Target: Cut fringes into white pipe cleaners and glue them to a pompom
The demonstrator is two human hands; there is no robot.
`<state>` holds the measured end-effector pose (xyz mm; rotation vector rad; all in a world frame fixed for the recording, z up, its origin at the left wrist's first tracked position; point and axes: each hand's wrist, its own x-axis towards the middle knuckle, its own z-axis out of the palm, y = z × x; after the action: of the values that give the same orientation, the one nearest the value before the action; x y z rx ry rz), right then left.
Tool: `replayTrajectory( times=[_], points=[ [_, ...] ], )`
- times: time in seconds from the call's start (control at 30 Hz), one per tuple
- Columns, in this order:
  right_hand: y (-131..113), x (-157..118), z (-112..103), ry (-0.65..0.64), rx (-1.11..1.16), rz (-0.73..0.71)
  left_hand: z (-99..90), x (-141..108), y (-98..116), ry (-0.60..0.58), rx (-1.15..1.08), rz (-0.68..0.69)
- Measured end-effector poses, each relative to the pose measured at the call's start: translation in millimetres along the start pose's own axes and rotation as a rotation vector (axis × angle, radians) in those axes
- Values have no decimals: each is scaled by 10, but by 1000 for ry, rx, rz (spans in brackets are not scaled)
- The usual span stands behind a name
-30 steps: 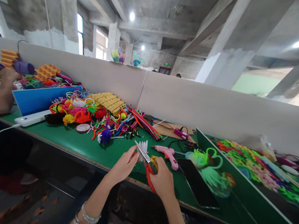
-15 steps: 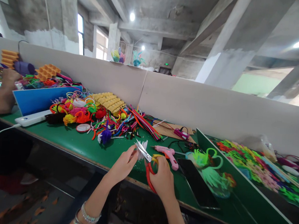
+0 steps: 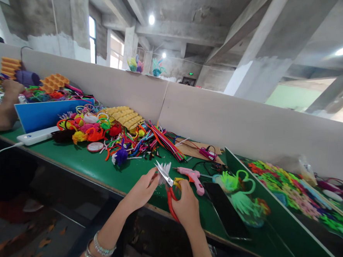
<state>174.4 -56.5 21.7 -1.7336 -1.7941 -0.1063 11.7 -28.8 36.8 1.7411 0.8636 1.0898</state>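
Note:
My left hand [image 3: 142, 189] pinches a bundle of short white fuzzy strips [image 3: 165, 169], like pipe cleaner pieces, whose ends fan out upward. In my right hand [image 3: 186, 207] is a pair of scissors [image 3: 169, 181] with red and yellow handles. The blades lie across the white strips, pointing up and to the left, with their tips close together. Small white bits are scattered on the green table [image 3: 105, 167] around the bundle. My fingers hide the lower part of the strips.
Right of my hands lie a pink glue gun [image 3: 196, 178], a black phone [image 3: 227, 211] and green fuzzy flowers [image 3: 244, 199]. A green divider [image 3: 271, 204] stands beyond. Colourful pipe cleaners [image 3: 167, 142] and pompom shapes [image 3: 92, 129] are heaped at left, near a white power strip [image 3: 39, 135]. Another person's arm [image 3: 4, 106] is far left.
The scissor blades have closed somewhat across the white strips. The strips' top ends have shifted slightly to the right; both hands stay nearly in place.

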Motion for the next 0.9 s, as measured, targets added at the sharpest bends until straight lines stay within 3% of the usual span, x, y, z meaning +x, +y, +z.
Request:
replayTrajectory(
  times=[0.73,0.9],
  points=[
    [2,-17,-27,3,-5,3,-5,15,-35,-9,-75,19],
    [17,10,3,103,-40,43,-47,27,-72,39,-36,-7]
  ],
)
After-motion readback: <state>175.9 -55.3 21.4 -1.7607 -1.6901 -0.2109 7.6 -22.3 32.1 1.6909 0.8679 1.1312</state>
